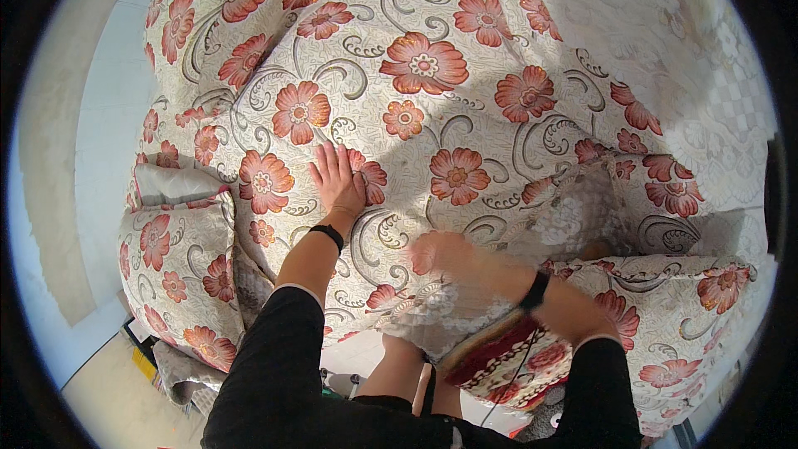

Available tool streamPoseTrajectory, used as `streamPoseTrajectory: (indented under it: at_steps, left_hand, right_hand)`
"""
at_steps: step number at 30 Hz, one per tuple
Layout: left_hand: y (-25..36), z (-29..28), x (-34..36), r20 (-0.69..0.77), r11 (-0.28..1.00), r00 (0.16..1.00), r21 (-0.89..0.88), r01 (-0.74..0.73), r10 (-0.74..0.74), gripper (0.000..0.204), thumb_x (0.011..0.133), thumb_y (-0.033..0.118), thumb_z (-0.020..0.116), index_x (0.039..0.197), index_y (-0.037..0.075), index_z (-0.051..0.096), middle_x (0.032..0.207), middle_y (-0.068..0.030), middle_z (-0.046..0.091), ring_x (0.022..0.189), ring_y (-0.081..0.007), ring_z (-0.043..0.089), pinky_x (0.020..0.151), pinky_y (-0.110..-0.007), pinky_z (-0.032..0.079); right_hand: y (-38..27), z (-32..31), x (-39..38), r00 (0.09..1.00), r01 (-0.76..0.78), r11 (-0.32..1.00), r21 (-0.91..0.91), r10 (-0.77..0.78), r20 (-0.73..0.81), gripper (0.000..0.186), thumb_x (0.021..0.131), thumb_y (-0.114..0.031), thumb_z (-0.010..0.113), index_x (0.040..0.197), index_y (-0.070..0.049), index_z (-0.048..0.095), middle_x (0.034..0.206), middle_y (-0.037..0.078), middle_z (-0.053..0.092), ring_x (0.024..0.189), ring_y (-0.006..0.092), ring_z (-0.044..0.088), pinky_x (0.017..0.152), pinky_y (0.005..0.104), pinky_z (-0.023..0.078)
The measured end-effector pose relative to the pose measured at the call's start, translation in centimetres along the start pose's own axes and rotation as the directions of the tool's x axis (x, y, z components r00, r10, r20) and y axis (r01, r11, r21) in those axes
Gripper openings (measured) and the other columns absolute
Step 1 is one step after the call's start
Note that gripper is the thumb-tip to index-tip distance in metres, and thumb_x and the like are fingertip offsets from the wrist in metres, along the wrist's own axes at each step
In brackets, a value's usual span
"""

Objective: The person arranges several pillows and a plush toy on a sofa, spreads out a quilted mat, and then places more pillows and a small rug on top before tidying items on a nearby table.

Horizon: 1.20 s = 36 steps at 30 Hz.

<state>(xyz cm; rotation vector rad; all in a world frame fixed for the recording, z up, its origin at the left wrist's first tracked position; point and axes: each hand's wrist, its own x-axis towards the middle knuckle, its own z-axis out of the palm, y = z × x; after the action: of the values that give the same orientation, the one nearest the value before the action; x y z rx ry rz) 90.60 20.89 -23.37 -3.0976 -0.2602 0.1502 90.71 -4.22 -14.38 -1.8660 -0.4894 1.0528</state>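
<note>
A large cream cover (424, 66) with red flowers and grey scrolls spreads out before me. My left hand (339, 181) lies flat on it, palm down, fingers stretched out, holding nothing. To its right and nearer to me, my right hand (449, 259) is smeared by motion, so its fingers cannot be made out. Below that hand hangs a pale lacy cloth (436, 308) near the cover's front edge, also blurred. Whether the hand grips this cloth is not clear. Another lacy stretch (573, 208) shows where the cover is folded back on the right.
A red patterned textile (507, 362) with a fringe-like band lies by my legs. White lace fabric (723, 108) covers the far right. On the left, a turned-up fold (179, 183) shows a grey underside. A yellow item (143, 362) sits low at the left.
</note>
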Motion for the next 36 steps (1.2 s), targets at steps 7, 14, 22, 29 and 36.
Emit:
streamPoseTrajectory:
  at_steps: [7, 14, 22, 29, 36]
  left_hand:
    - [1.1, 1.0, 0.7, 0.029, 0.996, 0.999, -0.084, -0.011, 0.014, 0.071, 0.079, 0.030, 0.049, 0.140, 0.004, 0.023, 0.147, -0.0206, 0.012, 0.137, -0.0378, 0.003, 0.108, -0.054, 0.000]
    - [-1.0, 1.0, 0.6, -0.017, 0.994, 1.000, -0.102, -0.028, 0.026, 0.070, 0.079, 0.029, 0.050, 0.139, 0.004, 0.024, 0.147, -0.0200, 0.015, 0.137, -0.0377, 0.006, 0.108, -0.056, 0.001]
    - [-0.3, 1.6, -0.9, -0.076, 0.985, 0.996, -0.159, -0.060, 0.049, 0.064, 0.083, 0.025, 0.045, 0.139, 0.002, 0.024, 0.147, -0.0207, 0.015, 0.137, -0.0379, 0.007, 0.108, -0.055, 0.002]
    - [-0.2, -1.0, -2.6, -0.092, 0.999, 0.996, -0.048, -0.024, 0.019, 0.062, 0.088, 0.037, 0.043, 0.141, 0.012, 0.025, 0.148, -0.0134, 0.018, 0.138, -0.0304, 0.010, 0.109, -0.052, 0.009]
    - [-1.2, -5.9, -15.9, 0.037, 0.916, 0.988, -0.380, -0.127, 0.152, 0.061, 0.081, 0.026, 0.055, 0.137, 0.017, 0.034, 0.145, -0.0153, 0.022, 0.134, -0.0350, 0.019, 0.106, -0.053, 0.019]
  right_hand:
    - [1.7, -11.2, 11.5, 0.832, -0.288, 0.709, -0.644, -0.148, -0.535, 0.025, 0.079, -0.013, 0.054, 0.102, -0.004, 0.057, 0.106, 0.018, 0.056, 0.102, 0.0339, 0.050, 0.087, 0.0431, 0.039]
    - [4.4, 8.6, -2.6, 0.957, 0.289, 0.931, 0.222, -0.280, -0.074, 0.017, 0.077, -0.014, 0.060, 0.091, -0.006, 0.059, 0.088, 0.013, 0.055, 0.085, 0.0231, 0.052, 0.075, 0.0367, 0.041]
    - [3.5, -2.6, 5.7, 0.688, -0.529, 0.673, -0.517, -0.017, -0.726, 0.061, 0.082, -0.042, 0.056, 0.137, -0.024, 0.035, 0.145, 0.021, 0.020, 0.134, 0.0393, 0.015, 0.100, 0.0648, 0.014]
    - [1.1, 6.3, 0.5, 0.852, -0.359, 0.649, -0.671, -0.065, -0.519, 0.079, 0.071, -0.053, 0.064, 0.139, -0.032, 0.030, 0.147, 0.021, 0.012, 0.136, 0.0414, 0.006, 0.095, 0.0714, 0.011]
    - [-0.5, 10.1, -2.1, 0.823, -0.371, 0.677, -0.635, -0.077, -0.563, 0.075, 0.074, -0.045, 0.065, 0.139, -0.030, 0.029, 0.148, 0.020, 0.008, 0.135, 0.0430, 0.007, 0.094, 0.0708, 0.018]
